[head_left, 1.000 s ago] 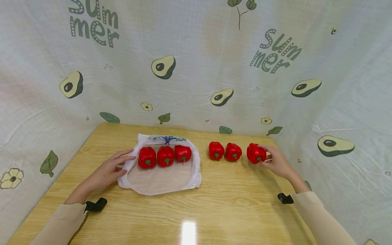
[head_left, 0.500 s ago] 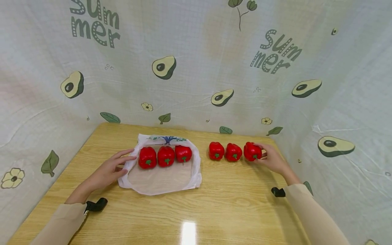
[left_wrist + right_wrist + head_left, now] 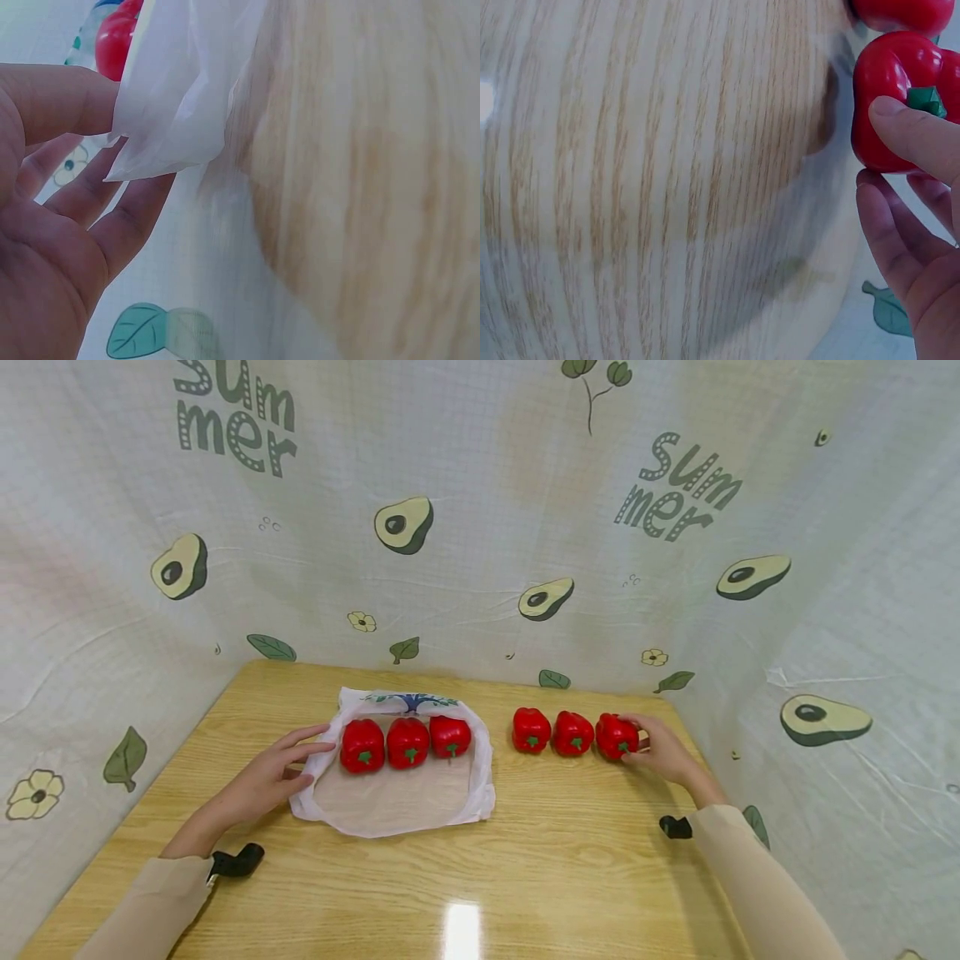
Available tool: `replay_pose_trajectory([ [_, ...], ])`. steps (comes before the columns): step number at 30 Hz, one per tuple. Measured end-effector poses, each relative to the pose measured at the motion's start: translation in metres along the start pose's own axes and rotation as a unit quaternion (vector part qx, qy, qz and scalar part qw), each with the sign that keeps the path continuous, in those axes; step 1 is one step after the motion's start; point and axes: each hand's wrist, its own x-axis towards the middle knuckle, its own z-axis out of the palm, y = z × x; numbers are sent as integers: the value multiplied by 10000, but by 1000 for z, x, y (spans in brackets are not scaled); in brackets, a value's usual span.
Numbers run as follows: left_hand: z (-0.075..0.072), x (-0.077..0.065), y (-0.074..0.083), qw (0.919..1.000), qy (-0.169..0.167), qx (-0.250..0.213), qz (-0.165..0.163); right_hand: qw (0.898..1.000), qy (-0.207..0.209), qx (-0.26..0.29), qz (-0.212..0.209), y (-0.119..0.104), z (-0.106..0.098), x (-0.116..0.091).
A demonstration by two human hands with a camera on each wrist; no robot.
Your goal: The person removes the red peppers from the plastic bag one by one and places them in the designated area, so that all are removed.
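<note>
My right hand [image 3: 663, 750] grips a red bell pepper [image 3: 613, 735] with a green stem, at the right end of a row on the table. In the right wrist view the thumb lies on top of this bell pepper [image 3: 885, 67] near its stem, the fingers along its side. Just left of it sit a second bell pepper [image 3: 572, 731] and a third [image 3: 531, 728]. On the left, my left hand [image 3: 266, 777] pinches the side rim of a white plastic bag [image 3: 480, 793]. The left wrist view has the bag's edge [image 3: 180, 112] between thumb and fingers.
Inside the bag, three red bell peppers [image 3: 408, 743] stand in a row along the far side. The wooden table [image 3: 570, 877] ends at a white printed cloth [image 3: 480, 568] at the back and both sides.
My right hand has moved left with its bell pepper, bringing it right beside the other two outside the bag. My left hand stays at the bag's rim.
</note>
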Motion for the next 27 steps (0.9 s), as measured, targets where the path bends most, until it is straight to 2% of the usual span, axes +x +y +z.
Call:
replay_pose_trajectory([
  [11, 0, 0, 0, 10000, -16, -37, -7, 9998, -79, -191, 79, 4, 4, -3],
  [19, 0, 0, 1, 10000, -9, -56, -27, 9995, -264, -19, 167, 3, -1, -3],
  [27, -1, 0, 2, 10000, -1, 36, -26, 9989, -404, 209, -71, -3, -4, -6],
])
